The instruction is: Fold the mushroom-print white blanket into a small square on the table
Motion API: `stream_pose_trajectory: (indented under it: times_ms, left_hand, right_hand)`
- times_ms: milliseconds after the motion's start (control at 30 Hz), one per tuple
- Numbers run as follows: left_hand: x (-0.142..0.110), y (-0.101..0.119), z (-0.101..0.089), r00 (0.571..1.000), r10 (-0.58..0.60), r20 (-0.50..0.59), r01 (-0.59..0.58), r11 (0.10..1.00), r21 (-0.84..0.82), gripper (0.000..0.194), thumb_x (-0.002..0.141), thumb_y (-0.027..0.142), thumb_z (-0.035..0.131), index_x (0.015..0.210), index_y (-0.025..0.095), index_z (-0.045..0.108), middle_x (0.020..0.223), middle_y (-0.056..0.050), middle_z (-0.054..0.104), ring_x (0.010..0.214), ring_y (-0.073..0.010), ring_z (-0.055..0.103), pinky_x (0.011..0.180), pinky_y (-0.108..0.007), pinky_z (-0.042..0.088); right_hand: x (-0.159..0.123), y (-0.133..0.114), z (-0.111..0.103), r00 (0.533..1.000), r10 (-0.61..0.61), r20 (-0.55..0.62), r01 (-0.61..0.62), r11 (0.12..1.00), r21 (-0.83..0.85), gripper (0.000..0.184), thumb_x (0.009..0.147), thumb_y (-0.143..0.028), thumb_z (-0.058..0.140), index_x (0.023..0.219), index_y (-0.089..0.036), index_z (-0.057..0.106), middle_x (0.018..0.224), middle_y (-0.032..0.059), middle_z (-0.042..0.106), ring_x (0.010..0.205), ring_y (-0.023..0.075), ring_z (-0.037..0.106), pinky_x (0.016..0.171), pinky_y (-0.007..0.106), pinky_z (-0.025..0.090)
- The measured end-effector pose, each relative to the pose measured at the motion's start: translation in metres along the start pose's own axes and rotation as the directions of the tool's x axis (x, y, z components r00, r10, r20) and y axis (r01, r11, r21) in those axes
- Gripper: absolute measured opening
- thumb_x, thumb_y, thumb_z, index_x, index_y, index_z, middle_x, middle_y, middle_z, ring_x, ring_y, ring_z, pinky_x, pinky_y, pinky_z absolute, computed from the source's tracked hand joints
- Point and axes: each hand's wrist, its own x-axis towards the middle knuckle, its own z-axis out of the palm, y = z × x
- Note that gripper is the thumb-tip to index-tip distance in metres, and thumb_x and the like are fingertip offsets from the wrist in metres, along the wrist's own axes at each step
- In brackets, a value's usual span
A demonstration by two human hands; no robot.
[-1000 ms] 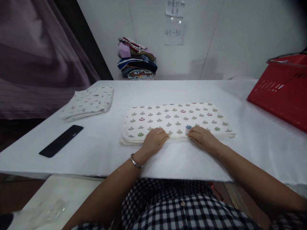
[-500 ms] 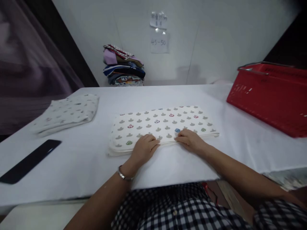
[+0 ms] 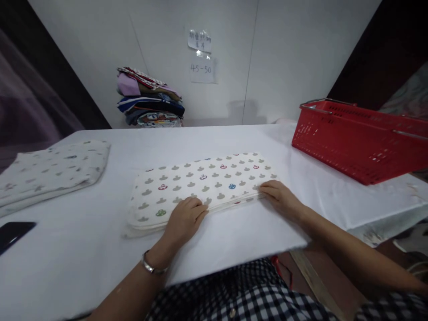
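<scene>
A folded white cloth, printed with grey, red, blue and green mushrooms, lies flat on the white-covered table in front of me. Its layers show along the near edge. My left hand grips that edge left of its middle, fingers bent on top and thumb along the side. Farther right, near the front right corner, my right hand has the same edge between thumb and fingers. The undersides of both hands are hidden.
Another folded printed cloth lies at the left, with a black phone-like slab nearer me. A stack of folded fabrics stands at the back. To the right sits a red plastic basket; paper notes hang on the wall.
My right hand has slid right along the cloth's front edge toward its corner. My left hand stays at about the same place on the cloth. The view has turned right.
</scene>
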Motion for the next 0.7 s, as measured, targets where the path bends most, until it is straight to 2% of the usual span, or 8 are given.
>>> stream_pose_trajectory:
  times_ms: [100,233,300,400,467,567,633,700]
  left_hand:
    - [0.0,0.001,-0.001,1.0,-0.001,0.004,0.001,1.0,-0.003,0.023,0.092,0.026,0.044,0.091,0.019,0.066,0.085,-0.004,0.061,0.081,-0.0176,0.053,0.071,-0.033,0.043]
    - [0.0,0.002,-0.002,1.0,-0.014,0.004,0.014,1.0,-0.013,0.023,0.092,0.025,0.044,0.091,0.018,0.066,0.085,-0.004,0.06,0.081,-0.0174,0.053,0.072,-0.033,0.044]
    - [0.0,0.002,-0.002,1.0,-0.021,0.006,0.021,1.0,-0.015,0.022,0.092,0.025,0.044,0.091,0.019,0.066,0.085,-0.004,0.06,0.08,-0.0173,0.052,0.071,-0.033,0.044]
    - [0.0,0.003,-0.003,1.0,-0.023,0.001,0.023,1.0,-0.014,0.022,0.092,0.025,0.045,0.092,0.019,0.066,0.085,-0.004,0.061,0.08,-0.0171,0.053,0.071,-0.033,0.044]
    - [0.001,0.002,-0.003,1.0,-0.021,-0.006,0.021,1.0,-0.013,0.022,0.091,0.025,0.045,0.091,0.02,0.066,0.084,-0.004,0.061,0.079,-0.017,0.053,0.071,-0.033,0.044]
    - [0.001,0.002,-0.002,1.0,-0.015,-0.015,0.015,1.0,-0.02,0.023,0.092,0.026,0.044,0.091,0.02,0.066,0.084,-0.004,0.061,0.079,-0.0171,0.053,0.071,-0.034,0.044]
    - [0.001,0.001,-0.002,1.0,-0.013,-0.016,0.013,1.0,-0.025,0.023,0.092,0.026,0.044,0.091,0.02,0.066,0.084,-0.004,0.061,0.079,-0.0172,0.053,0.071,-0.034,0.044]
    - [0.001,0.001,-0.002,1.0,-0.016,-0.016,0.015,1.0,-0.026,0.024,0.091,0.026,0.044,0.09,0.02,0.066,0.084,-0.004,0.061,0.078,-0.0172,0.054,0.071,-0.034,0.045]
  right_hand:
    - [-0.024,0.024,-0.01,0.989,0.139,-0.044,-0.141,0.989,-0.045,0.027,0.093,-0.029,0.044,0.106,-0.023,0.067,0.107,0.009,0.064,0.099,0.0233,0.057,0.088,0.043,0.047]
    - [-0.041,0.039,-0.012,0.951,0.298,-0.086,-0.292,0.954,0.074,0.029,0.091,-0.036,0.044,0.104,-0.024,0.068,0.112,0.0079,0.062,0.103,0.0223,0.057,0.093,0.041,0.046]
    - [-0.043,0.041,-0.011,0.912,0.385,-0.142,-0.366,0.92,0.144,0.029,0.089,-0.04,0.047,0.1,-0.024,0.068,0.113,0.0072,0.062,0.104,0.022,0.057,0.092,0.039,0.046]
    - [-0.039,0.044,-0.014,0.807,0.552,-0.21,-0.518,0.832,0.198,0.031,0.085,-0.046,0.05,0.091,-0.021,0.068,0.104,0.0072,0.065,0.095,0.0219,0.059,0.081,0.034,0.048]
    - [-0.035,0.047,-0.021,0.724,0.67,-0.163,-0.648,0.742,0.169,0.035,0.083,-0.049,0.049,0.086,-0.02,0.067,0.091,0.0061,0.067,0.083,0.0208,0.06,0.071,0.031,0.046]
    - [-0.026,0.048,-0.035,0.604,0.797,0.018,-0.796,0.602,0.065,0.042,0.083,-0.055,0.044,0.071,-0.019,0.063,0.064,0.0025,0.062,0.062,0.0172,0.055,0.057,0.027,0.039]
    - [-0.019,0.047,-0.041,0.552,0.823,0.135,-0.831,0.556,0.008,0.047,0.082,-0.059,0.043,0.06,-0.02,0.056,0.053,0.0006,0.055,0.053,0.0143,0.048,0.052,0.026,0.034]
    - [-0.012,0.045,-0.045,0.523,0.827,0.207,-0.841,0.541,-0.035,0.049,0.081,-0.061,0.045,0.055,-0.02,0.051,0.049,-0.0004,0.05,0.049,0.0124,0.044,0.05,0.026,0.032]
